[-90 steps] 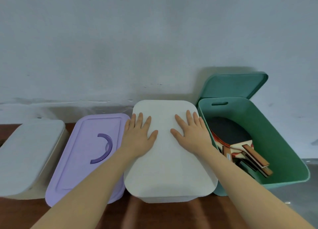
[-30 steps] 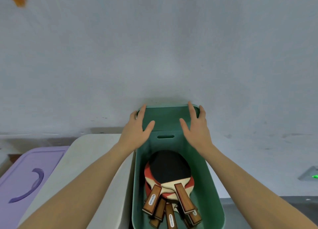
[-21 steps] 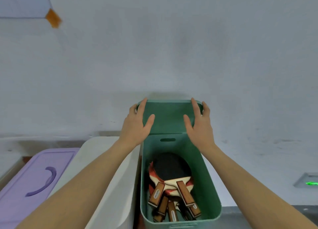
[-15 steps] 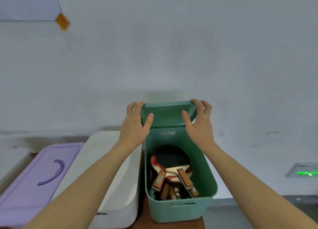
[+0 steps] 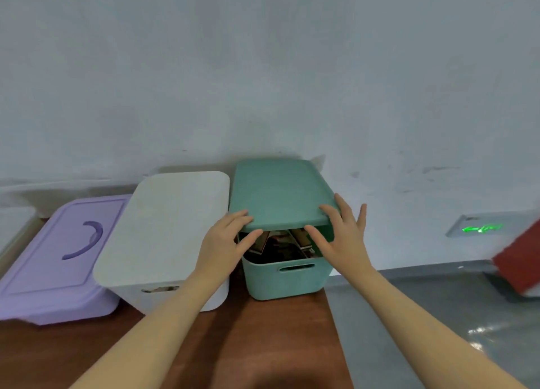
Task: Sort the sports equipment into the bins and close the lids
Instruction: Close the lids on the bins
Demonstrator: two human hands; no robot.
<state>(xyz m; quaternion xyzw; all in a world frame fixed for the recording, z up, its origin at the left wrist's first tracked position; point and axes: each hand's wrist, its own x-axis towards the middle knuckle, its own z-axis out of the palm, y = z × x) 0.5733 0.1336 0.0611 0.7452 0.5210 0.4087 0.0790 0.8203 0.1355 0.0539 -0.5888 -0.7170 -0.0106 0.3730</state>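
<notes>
Wooden table against grey wall

paddles: mostly hidden under green lid, only handle ends show in the gap | beige bin: cut by left edge | red object: blurred, cut by right edge, kind unclear | green sign: blurred, unreadable

green lid | tilted, front edge raised | over green bin | paddles inside
</notes>
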